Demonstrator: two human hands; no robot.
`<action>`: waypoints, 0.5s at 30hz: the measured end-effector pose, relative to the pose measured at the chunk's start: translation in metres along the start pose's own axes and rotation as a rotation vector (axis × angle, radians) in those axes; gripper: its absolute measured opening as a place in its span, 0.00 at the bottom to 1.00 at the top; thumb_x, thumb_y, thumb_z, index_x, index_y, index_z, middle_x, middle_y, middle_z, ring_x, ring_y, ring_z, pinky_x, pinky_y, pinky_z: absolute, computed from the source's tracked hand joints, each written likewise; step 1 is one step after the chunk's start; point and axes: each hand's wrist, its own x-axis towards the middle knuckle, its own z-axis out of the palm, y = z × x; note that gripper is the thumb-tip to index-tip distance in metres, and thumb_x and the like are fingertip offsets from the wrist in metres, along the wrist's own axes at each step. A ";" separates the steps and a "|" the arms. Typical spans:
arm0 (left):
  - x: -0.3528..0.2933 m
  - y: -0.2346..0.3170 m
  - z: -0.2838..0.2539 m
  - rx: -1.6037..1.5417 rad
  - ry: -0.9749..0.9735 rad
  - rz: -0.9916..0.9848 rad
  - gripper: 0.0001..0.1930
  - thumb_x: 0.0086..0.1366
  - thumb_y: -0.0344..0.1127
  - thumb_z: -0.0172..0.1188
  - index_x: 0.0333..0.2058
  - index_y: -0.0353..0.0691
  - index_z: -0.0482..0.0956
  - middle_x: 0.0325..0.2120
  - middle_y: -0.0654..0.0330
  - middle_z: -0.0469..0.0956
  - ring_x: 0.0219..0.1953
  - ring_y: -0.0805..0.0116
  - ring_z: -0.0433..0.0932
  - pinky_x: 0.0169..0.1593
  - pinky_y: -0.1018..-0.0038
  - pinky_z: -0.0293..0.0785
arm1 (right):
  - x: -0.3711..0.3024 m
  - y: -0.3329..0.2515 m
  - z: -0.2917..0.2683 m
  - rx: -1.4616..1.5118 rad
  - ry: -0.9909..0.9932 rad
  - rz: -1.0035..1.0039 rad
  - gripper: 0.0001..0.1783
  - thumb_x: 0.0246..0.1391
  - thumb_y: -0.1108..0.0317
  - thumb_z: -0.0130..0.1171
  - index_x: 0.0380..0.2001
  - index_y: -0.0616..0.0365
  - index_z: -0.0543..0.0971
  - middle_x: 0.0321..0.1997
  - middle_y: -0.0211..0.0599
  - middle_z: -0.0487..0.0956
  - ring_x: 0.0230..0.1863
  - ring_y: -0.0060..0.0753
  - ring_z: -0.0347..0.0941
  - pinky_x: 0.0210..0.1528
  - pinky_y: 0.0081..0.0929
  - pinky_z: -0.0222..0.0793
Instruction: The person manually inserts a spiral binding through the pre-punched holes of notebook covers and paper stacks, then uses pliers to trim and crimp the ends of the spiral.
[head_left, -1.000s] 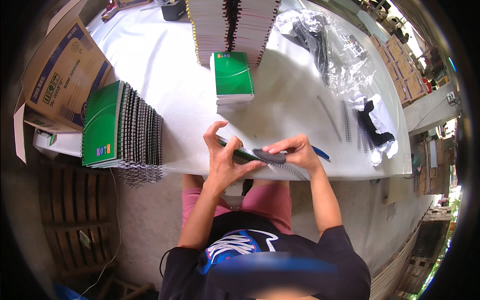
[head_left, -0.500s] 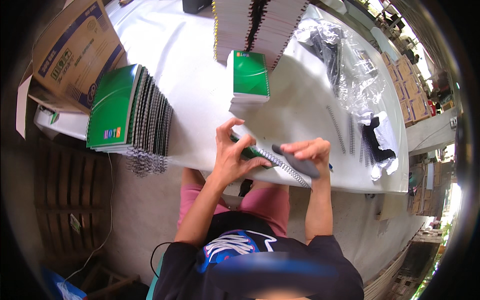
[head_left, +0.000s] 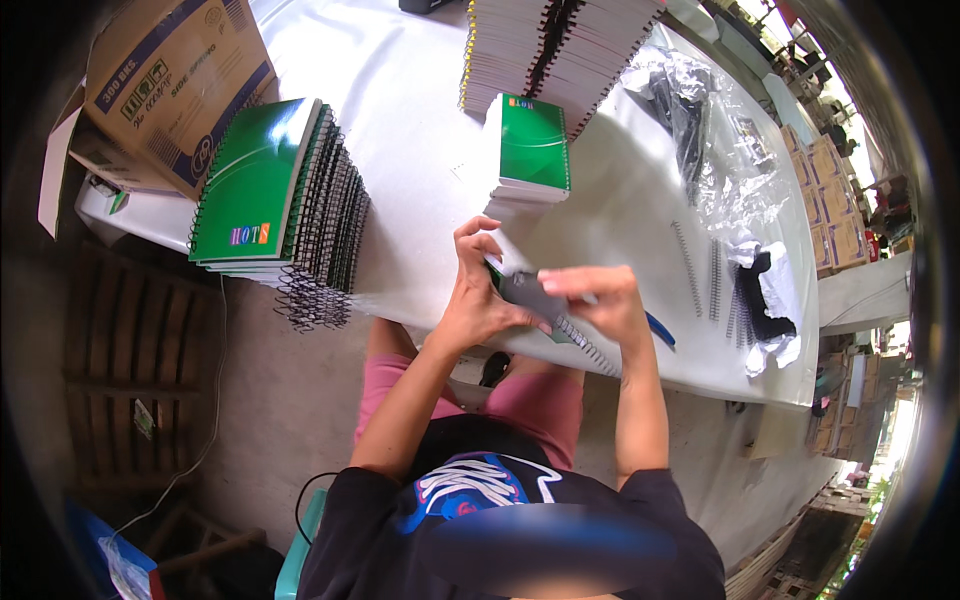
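Near the table's front edge, my left hand (head_left: 475,300) is closed round a small green-covered notebook (head_left: 494,272), seen almost edge-on. A wire spiral coil (head_left: 592,353) sticks out from the notebook's near end toward my right wrist. My right hand (head_left: 608,302) grips a flat dark grey piece (head_left: 530,292), smeared by motion, which lies over the coil and hides much of the notebook. Just beyond my hands a short stack of green notebooks (head_left: 533,145) stands on the table.
A tall pile of spiral-bound notebooks (head_left: 345,215) sits at the left by an open cardboard box (head_left: 180,90). Thick bound stacks (head_left: 515,50) rise at the back. Clear plastic wrap (head_left: 735,170), loose coils (head_left: 714,280) and a blue object (head_left: 660,332) lie on the white-covered table (head_left: 410,150) toward the right.
The grey piece in my right hand has swung left, from the coil's free end to over the notebook. The blue object beside my right hand shows more now. The whole view has shifted slightly.
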 end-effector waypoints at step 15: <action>0.000 -0.008 0.006 -0.033 -0.066 -0.007 0.54 0.26 0.54 0.80 0.44 0.38 0.49 0.44 0.51 0.51 0.54 0.56 0.51 0.56 0.62 0.59 | 0.009 0.008 0.000 -0.116 0.080 0.183 0.20 0.38 0.85 0.54 0.37 0.59 0.83 0.41 0.43 0.82 0.44 0.35 0.79 0.47 0.24 0.73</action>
